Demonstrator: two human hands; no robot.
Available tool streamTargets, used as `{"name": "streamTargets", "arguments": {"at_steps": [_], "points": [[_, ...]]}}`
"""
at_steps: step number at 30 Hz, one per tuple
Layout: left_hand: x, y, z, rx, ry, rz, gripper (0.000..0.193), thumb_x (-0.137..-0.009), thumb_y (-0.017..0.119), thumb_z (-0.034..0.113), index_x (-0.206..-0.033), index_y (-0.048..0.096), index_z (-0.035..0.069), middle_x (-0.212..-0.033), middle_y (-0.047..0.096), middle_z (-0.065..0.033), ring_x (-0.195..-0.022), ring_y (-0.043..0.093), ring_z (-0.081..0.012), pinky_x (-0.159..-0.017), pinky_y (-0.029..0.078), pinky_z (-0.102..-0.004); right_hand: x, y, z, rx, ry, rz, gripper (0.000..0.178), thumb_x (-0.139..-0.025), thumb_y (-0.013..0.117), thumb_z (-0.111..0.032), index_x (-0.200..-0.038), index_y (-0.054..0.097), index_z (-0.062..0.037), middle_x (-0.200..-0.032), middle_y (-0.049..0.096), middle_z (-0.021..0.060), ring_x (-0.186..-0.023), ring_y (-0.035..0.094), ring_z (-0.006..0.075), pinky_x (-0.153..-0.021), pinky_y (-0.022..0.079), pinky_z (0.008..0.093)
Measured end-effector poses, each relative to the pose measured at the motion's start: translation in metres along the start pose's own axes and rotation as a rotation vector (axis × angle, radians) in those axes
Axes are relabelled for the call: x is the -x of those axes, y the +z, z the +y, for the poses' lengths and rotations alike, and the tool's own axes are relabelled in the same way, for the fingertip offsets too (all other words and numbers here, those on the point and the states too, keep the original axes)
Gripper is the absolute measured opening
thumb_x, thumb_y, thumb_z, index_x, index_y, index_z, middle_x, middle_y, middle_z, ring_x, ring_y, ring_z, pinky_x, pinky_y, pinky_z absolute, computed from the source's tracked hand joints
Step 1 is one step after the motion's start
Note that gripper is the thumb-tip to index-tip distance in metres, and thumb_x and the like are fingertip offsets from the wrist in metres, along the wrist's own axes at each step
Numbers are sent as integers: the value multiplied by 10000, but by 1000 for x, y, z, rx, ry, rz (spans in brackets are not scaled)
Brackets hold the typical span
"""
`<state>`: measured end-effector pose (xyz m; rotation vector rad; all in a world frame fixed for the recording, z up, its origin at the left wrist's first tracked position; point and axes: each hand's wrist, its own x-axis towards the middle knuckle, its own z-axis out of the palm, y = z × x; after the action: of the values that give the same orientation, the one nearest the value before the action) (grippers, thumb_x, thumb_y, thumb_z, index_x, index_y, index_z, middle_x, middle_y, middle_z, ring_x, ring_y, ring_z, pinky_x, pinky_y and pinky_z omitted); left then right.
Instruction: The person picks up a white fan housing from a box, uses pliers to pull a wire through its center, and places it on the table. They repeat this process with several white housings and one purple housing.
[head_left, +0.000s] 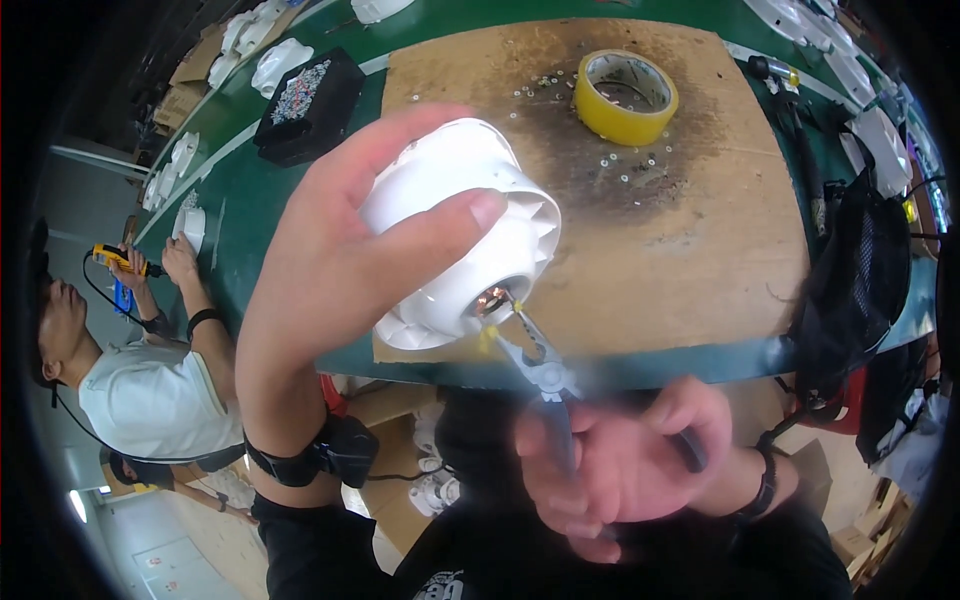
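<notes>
My left hand (pixel 335 240) grips a white ribbed plastic housing (pixel 440 225), thumb across its side, holding it tilted above the cardboard. In the housing's round lower opening, copper-coloured metal (pixel 490 300) shows. At that opening are the jaws of a pair of pliers (pixel 548 377), spread apart, with small yellow bits near both tips. My right hand (pixel 630 455), partly smeared by motion, is closed around the pliers' dark handles. Whether the jaws pinch anything cannot be made out.
A brown cardboard sheet (pixel 690 285) covers part of the green table, with a yellow tape roll (pixel 622 125) and scattered small nuts. A black box (pixel 275 140) of screws stands left. Tools and a black bag (pixel 850 280) lie right. A co-worker (pixel 150 390) handles a yellow tool at left.
</notes>
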<state>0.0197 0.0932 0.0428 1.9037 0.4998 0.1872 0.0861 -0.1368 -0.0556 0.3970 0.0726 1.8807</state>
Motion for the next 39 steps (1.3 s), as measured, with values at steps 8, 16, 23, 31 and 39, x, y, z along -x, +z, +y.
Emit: {"name": "streamTargets", "arguments": {"at_steps": [8,16,23,31,39], "points": [[2,0,2,-74,37,-17,548,-862,695,148,-1363,519,11,-1159,634,-87,-1041,606,-141,-907,485,-280,-16,-2,3,-100,55,-13,576,-791,609,-368,-1220,381,-58,-1014,427,98,-906,484,231,-721,472,414],[4,3,1,-288,171,-18,531,-846,725,133,-1329,541,7,-1078,656,-89,-961,627,-140,-838,505,-272,-13,19,-4,402,124,428,372,-849,588,-192,-1147,402,-69,-859,463,43,-729,492,202,-663,463,402],[1,17,12,-474,224,11,484,-859,720,145,-1292,566,-4,-1059,666,-84,-940,637,-139,-818,515,-276,-12,79,-6,2232,290,1103,471,-835,658,-288,-1015,429,81,-899,604,301,-863,638,448,-787,520,440],[-6,1,-8,-157,122,104,546,-814,778,287,-1222,617,-39,-1011,699,-113,-913,660,-154,-805,528,-298,8,54,-14,1312,27,711,787,-742,853,-244,-1282,366,58,-1148,525,137,-1055,533,179,-898,468,325],[-9,-3,-11,-138,83,110,564,-817,777,300,-1236,613,-41,-1016,700,-117,-923,666,-161,-826,527,-300,21,51,3,1020,15,627,702,-815,783,-244,-1330,370,-2,-1098,481,75,-966,500,134,-843,470,287]]}}
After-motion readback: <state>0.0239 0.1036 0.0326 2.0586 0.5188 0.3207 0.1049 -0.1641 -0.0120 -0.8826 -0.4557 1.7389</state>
